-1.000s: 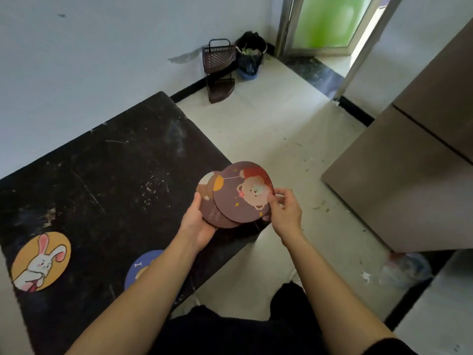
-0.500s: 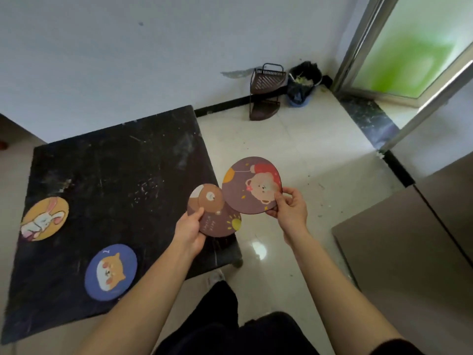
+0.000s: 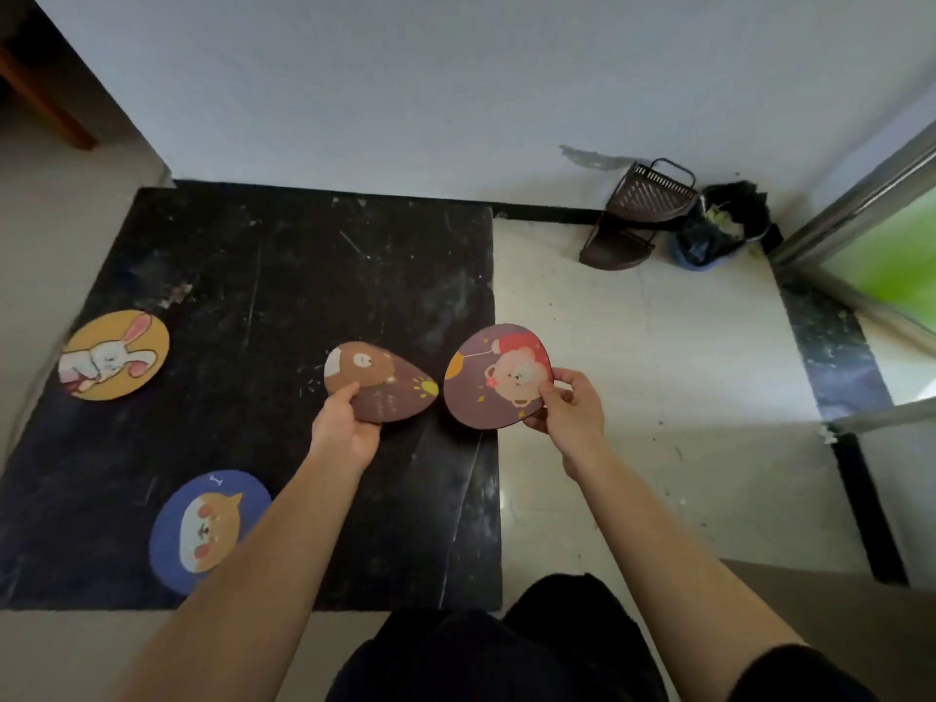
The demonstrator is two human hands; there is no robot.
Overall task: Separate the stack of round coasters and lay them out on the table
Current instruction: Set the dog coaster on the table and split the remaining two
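Observation:
My left hand (image 3: 344, 428) grips a brown bear coaster (image 3: 390, 385) above the right part of the black table (image 3: 283, 276). My right hand (image 3: 570, 412) pinches a purple coaster with a bear and a red balloon (image 3: 494, 380) at its right edge, held over the table's right edge. The two held coasters are apart, with a small gap between them. A yellow rabbit coaster (image 3: 114, 354) lies flat at the table's left side. A blue dog coaster (image 3: 207, 529) lies flat near the front edge, partly behind my left forearm.
A pale tiled floor (image 3: 633, 397) lies right of the table. A brown plastic rack (image 3: 635, 215) and a dark bin (image 3: 719, 225) stand by the white wall. A glass door frame (image 3: 861, 205) is at the far right. My dark-clothed legs (image 3: 496, 651) are below.
The two coasters, overlapped a second ago, have been pulled apart sideways, the brown one going left with my left hand. The view has swung left, showing more of the table.

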